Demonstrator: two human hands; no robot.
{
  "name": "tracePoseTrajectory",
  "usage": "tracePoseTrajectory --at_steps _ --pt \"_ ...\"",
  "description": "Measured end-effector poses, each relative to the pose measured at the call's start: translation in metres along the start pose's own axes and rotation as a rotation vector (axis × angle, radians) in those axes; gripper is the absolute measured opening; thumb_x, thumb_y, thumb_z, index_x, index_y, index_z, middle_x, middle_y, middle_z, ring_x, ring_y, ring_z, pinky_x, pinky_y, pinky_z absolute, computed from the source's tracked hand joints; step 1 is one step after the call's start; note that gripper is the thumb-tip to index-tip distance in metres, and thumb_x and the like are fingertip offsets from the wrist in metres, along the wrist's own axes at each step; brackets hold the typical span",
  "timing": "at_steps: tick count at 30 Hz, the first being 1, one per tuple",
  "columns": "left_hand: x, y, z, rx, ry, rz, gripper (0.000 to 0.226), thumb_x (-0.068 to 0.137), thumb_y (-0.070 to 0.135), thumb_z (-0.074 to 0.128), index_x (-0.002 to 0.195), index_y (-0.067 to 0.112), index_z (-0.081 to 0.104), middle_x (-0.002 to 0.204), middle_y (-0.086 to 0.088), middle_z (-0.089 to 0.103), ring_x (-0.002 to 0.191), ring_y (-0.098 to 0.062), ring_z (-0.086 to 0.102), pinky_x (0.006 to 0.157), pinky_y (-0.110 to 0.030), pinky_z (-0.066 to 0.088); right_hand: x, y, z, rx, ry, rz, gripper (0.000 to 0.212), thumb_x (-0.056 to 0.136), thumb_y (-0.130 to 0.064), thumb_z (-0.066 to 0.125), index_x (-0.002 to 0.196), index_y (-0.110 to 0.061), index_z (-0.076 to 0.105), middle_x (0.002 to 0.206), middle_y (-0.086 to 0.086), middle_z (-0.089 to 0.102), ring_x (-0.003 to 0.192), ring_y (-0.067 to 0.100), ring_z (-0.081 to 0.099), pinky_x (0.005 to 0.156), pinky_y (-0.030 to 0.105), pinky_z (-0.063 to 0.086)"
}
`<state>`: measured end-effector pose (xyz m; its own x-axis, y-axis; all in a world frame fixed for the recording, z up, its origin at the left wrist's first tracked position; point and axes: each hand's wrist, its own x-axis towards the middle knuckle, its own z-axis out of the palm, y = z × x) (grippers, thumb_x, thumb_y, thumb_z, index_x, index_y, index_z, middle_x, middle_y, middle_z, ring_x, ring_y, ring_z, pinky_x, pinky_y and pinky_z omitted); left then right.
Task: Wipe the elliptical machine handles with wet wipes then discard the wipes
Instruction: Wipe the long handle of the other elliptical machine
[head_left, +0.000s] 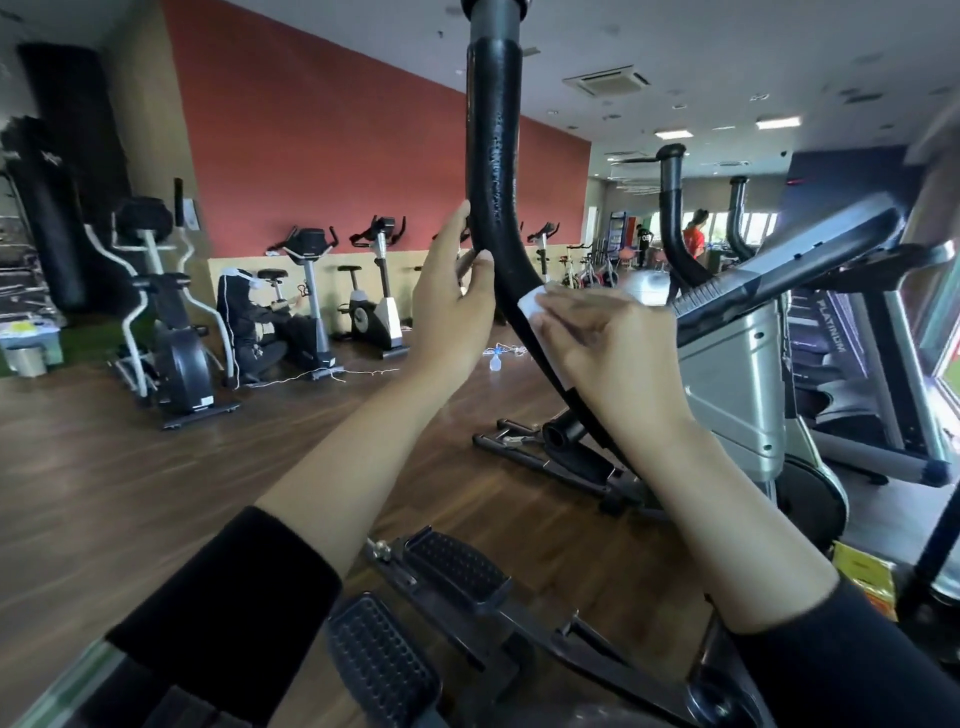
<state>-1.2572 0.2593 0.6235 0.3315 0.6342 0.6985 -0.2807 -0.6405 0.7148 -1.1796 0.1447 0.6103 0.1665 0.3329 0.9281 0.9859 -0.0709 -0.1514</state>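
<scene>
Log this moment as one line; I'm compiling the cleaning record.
stage: wiping | left hand: steadies black handle | right hand: presses white wet wipe on handle's lower curve | discard: not yet done

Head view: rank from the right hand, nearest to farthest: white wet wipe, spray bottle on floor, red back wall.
1. White wet wipe: pinched in the right hand, on the black curved handle.
2. Clear spray bottle: on the wooden floor, beyond the handle.
3. Red back wall: far side of the room, behind the bikes.
</scene>
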Motion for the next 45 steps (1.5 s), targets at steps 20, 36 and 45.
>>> tracePoseTrajectory --at_steps 20,36,45 --pt "0.07 -0.011 -0.038 -0.198 -0.329 0.174 0.052 0.099 0.008 0.044 0.148 0.023 0.033 0.121 0.029 0.047 0.095 -0.003 0.058 0.082 -0.009 0.045 0.036 -0.044 0.044 -0.094 0.201 0.248 0.018 0.083 -0.013 0.067 0.099 -0.008 0.074 0.103 0.007 0.072 0.1 0.017 0.067 0.091 0.04 0.053" --pt "0.089 -0.016 -0.043 -0.359 -0.423 0.164 0.048 0.1 0.008 0.043 0.144 0.026 0.04 0.13 0.009 0.056 0.074 0.002 0.054 0.069 -0.016 0.043 0.046 -0.058 0.065 -0.284 0.349 0.225 0.018 0.083 -0.014 0.068 0.099 -0.009 0.074 0.098 0.007 0.073 0.091 0.017 0.069 0.083 0.009 0.042" --pt "0.106 -0.011 -0.035 -0.391 -0.37 0.207 0.045 0.1 0.009 0.042 0.143 0.024 0.042 0.135 0.012 0.052 0.119 0.005 0.051 0.101 -0.017 0.042 0.076 -0.045 0.068 -0.232 0.427 0.142 0.019 0.083 -0.015 0.07 0.1 -0.009 0.073 0.104 0.003 0.071 0.097 0.005 0.064 0.091 0.0 0.036"
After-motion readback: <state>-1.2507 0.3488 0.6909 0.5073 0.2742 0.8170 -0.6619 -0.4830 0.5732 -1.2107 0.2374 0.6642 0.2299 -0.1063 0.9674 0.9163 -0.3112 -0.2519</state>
